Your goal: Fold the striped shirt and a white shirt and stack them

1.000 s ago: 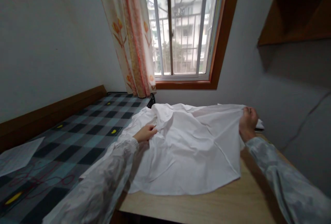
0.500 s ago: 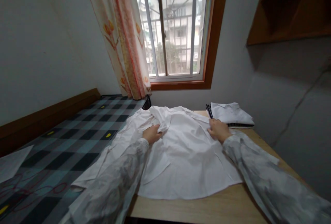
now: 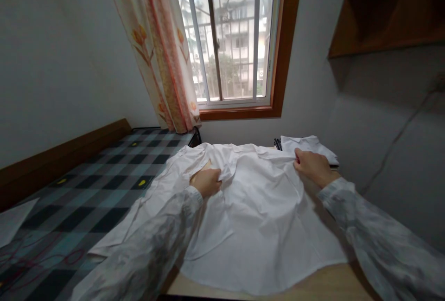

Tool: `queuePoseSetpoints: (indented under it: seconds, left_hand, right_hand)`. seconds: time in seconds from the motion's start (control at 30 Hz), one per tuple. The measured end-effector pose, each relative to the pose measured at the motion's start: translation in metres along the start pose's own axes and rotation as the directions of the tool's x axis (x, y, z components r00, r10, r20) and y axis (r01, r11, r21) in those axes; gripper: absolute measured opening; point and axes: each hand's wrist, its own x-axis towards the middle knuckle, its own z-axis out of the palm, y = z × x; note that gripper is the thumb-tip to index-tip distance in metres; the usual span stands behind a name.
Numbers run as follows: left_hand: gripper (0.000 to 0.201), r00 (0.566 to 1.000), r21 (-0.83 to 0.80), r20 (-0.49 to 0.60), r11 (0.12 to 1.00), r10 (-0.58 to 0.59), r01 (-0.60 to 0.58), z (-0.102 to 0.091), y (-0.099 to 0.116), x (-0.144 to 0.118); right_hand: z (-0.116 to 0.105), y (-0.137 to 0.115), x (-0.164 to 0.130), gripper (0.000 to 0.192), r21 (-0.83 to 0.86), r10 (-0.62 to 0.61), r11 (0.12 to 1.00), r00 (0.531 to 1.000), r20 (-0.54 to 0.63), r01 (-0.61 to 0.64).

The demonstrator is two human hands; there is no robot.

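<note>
A white shirt (image 3: 264, 213) lies spread over a light wooden table (image 3: 330, 284), its left side hanging off toward the bed. My left hand (image 3: 206, 182) pinches a fold of the shirt near the collar on the left. My right hand (image 3: 312, 166) grips the shirt's far right edge and pulls the cloth taut, so wrinkles run between the two hands. Both forearms wear pale patterned sleeves.
A folded white garment (image 3: 309, 145) sits on the table's far right corner beside a dark flat object. A bed with a checked cover (image 3: 100, 180) adjoins the table on the left, with a paper sheet (image 3: 12, 220) on it. Window, curtain and a wall shelf (image 3: 389, 13) lie beyond.
My right hand dropped the lifted right side of the shirt onto the table, then moved back right and gripped the far edge. The left hand stayed by the collar. The camera shifted right.
</note>
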Motion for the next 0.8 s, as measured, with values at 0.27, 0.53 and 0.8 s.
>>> queuePoseSetpoints:
  seconds: [0.27, 0.53, 0.8]
  left_hand:
    - [0.062, 0.960, -0.084, 0.266, 0.994, 0.088, -0.068, -0.026, 0.039, 0.005]
    - [0.039, 0.962, -0.146, -0.254, 0.979, 0.105, -0.145, -0.013, 0.078, 0.069]
    - [0.031, 0.973, -0.203, -0.218, 0.979, -0.071, 0.025, 0.058, 0.101, 0.078]
  right_hand:
    - [0.012, 0.011, -0.030, 0.017, 0.015, -0.040, 0.999, 0.963, 0.268, 0.037]
    - [0.049, -0.038, 0.019, 0.035, 0.174, -0.196, 0.961, 0.972, -0.132, 0.217]
    - [0.085, -0.073, 0.033, 0.023, 0.232, -0.092, 0.968, 0.995, -0.035, 0.098]
